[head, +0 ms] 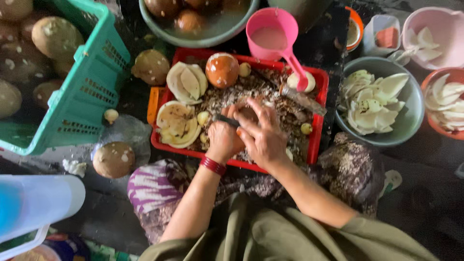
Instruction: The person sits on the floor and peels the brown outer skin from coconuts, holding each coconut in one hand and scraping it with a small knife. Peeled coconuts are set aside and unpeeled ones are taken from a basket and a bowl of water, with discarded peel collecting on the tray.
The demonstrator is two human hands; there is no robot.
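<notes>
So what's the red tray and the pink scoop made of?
The red tray looks like plastic: bright even colour, thin moulded rim. The pink scoop also looks like plastic, smooth and slightly shiny, cup and handle moulded as one piece.

No label, sign or screen is visible, and the only possible package is a colourful printed wrapper (58, 247), maybe a bag, lying far below and to the left of the two hands, at the picture's bottom edge.

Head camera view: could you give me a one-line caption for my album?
Over a red tray of peelings, the left hand and right hand grip a small brown fruit beside a bowl of white slices.
</notes>
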